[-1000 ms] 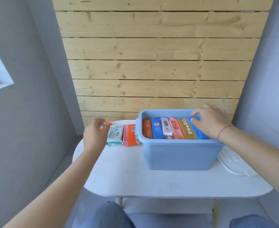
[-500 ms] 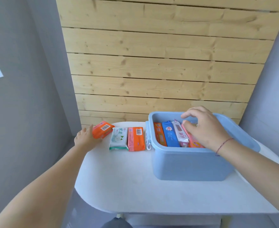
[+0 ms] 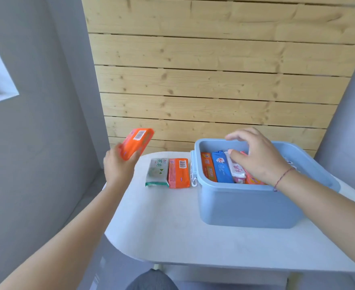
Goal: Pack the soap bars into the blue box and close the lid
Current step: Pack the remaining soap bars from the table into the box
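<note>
Box [image 3: 245, 206]: pale blue; white latch [image 3: 193, 174] at its 9 o'clock side
Held soap bar [image 3: 136, 143]: bright orange; white barcode patch
Soap bars on tabletop: white-green bar [image 3: 157, 172]; orange bar [image 3: 179, 173] with barcode
Packed bars: orange [image 3: 208, 167]; blue [image 3: 221, 169]; white-pink [image 3: 237, 170]
Tabletop [image 3: 172, 237]: white
Wall [image 3: 214, 70]: pale knotted pine planks

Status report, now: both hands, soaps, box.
Left hand holds an orange soap bar in the air. Right hand in the blue box, on the packed bars. Two bars lie on the table. Lid off.
</note>
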